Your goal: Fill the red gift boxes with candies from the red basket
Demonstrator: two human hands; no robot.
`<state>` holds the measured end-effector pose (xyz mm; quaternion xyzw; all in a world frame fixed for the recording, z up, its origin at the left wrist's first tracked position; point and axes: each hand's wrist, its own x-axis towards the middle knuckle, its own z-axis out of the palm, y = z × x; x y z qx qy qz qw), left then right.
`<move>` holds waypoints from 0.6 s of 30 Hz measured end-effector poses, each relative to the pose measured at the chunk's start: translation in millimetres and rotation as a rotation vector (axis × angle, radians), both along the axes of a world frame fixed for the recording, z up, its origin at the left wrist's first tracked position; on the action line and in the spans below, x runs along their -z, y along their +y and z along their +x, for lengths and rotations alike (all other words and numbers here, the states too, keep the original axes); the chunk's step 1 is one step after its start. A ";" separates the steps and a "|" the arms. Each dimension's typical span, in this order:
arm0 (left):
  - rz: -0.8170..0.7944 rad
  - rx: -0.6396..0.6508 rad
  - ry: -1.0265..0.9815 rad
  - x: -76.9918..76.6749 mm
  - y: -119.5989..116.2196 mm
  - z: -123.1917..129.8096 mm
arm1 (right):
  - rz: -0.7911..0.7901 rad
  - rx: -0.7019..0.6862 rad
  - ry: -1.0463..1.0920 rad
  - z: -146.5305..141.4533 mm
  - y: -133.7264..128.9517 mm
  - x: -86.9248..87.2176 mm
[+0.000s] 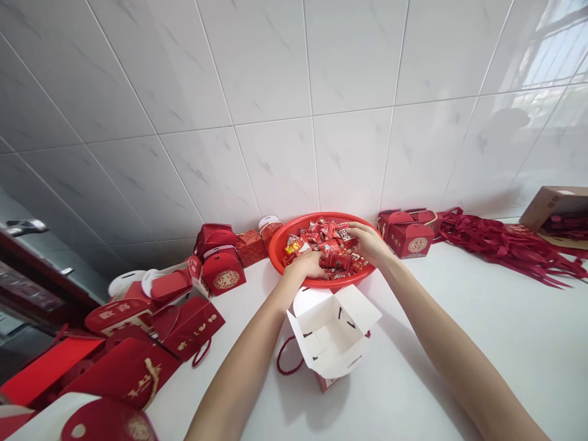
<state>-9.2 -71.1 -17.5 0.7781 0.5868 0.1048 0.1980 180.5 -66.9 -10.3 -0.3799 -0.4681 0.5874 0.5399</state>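
A red plastic basket [276, 250] stands against the wall, filled with red-wrapped candies [329, 246]. My left hand [309, 264] reaches over its near left rim, fingers bent down among the candies; what its fingertips hold, if anything, is hidden. At the basket's right side my right hand [366, 243] has its fingers bent at the candies, and I cannot make out anything between them. Just in front of the basket, between my forearms, an open box [331, 343] with a white inside and spread flaps shows no candy in it. A dark red cord loops out at its left.
Red gift boxes [225, 269] crowd the left side of the white table [505, 318]. More red boxes [411, 236] stand right of the basket, beside a heap of dark red ribbons [496, 245] and a cardboard box [554, 205]. A tiled wall [353, 147] rises behind.
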 end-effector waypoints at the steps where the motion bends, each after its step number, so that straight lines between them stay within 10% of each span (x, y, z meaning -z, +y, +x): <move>1: -0.020 0.007 0.066 -3.3 -1.7 1.6 | -0.011 0.000 0.030 0.6 1.2 0.4; 18: -0.299 0.190 0.236 -15.3 20.0 20.7 | 0.028 -0.001 0.197 1.6 4.4 1.4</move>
